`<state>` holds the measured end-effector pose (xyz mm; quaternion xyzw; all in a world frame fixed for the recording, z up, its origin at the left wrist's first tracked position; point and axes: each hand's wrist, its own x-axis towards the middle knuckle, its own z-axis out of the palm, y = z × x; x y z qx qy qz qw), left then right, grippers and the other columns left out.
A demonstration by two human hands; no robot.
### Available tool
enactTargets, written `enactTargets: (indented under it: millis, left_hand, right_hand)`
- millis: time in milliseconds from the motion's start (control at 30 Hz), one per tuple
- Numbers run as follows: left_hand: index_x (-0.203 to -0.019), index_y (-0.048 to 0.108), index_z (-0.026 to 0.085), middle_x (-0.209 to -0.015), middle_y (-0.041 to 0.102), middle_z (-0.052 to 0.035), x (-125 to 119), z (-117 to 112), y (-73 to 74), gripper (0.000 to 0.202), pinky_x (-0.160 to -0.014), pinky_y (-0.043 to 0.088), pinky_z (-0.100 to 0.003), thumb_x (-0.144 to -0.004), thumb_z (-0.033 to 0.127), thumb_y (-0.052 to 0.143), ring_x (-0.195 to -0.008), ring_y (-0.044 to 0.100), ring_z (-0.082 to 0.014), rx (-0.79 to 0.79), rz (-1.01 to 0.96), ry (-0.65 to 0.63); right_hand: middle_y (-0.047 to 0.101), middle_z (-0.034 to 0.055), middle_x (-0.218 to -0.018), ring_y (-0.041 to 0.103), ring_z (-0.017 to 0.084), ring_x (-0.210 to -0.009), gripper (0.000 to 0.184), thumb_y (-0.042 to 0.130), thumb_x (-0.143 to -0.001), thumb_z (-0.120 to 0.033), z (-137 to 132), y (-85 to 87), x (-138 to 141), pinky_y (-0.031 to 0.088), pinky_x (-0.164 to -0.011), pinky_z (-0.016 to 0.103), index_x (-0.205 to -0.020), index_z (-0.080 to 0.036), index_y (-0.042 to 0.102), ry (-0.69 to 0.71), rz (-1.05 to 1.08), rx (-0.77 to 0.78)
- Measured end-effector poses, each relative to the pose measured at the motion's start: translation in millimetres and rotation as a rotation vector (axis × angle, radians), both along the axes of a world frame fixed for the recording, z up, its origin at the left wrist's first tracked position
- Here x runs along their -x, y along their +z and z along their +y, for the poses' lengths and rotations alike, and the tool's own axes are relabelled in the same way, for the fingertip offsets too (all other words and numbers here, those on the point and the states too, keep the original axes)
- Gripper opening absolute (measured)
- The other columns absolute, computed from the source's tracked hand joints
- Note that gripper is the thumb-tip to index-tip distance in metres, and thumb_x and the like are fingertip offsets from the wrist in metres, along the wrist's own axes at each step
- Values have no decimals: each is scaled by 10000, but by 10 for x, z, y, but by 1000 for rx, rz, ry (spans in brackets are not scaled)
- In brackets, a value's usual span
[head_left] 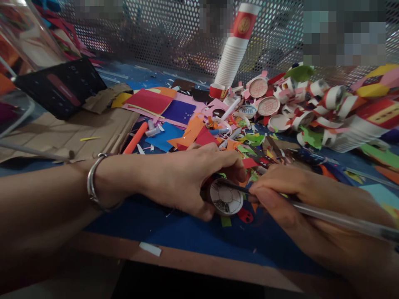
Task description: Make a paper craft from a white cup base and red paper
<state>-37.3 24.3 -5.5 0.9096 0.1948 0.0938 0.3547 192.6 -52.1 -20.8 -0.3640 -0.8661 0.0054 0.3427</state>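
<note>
My left hand [190, 176] is closed around a small paper cup [232, 204] tipped so that its round white base faces me. Black lines and a dark scribbled patch are drawn on that base. My right hand [299, 207] grips a pen [330, 216] with a clear barrel, its dark tip reaching the drawn circle near the upper edge. The cup's side is mostly hidden by my left fingers. Just below the cup lie a red paper piece [245, 215] and a green scrap [226, 221] on the blue tabletop [174, 228].
A tall stack of paper cups [232, 58] leans by the perforated metal screen [162, 37]. Several decorated cups [268, 106] pile up at the right. Paper scraps [193, 131] spread mid-table. Cardboard [62, 133], a black box [62, 87] and an orange marker [136, 138] lie left.
</note>
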Motion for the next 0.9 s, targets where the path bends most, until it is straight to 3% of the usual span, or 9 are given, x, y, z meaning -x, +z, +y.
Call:
enactTargets:
  millis: [400,900]
  left_hand:
    - [-1194,569,208,-1173,636,-37,-11,-5,5,560,-842,502,-293,-682,129,782,-1025,616,-211,11,6,9]
    - [-1195,571,193,-1187,640,-39,-9,-2,-6,545,-897,502,-288,-696,120,775,-1057,617,-204,6,2,4]
  right_hand:
    - [758,-26,-881,734,98,-790,135,571,-1001,-140,-14,4,-2,571,-807,148,-961,-247,642,15,-12,-7]
    - [753,-6,-846,724,90,-787,130,554,-1022,-172,18,8,24,557,-819,141,-944,-224,644,47,-3,-19]
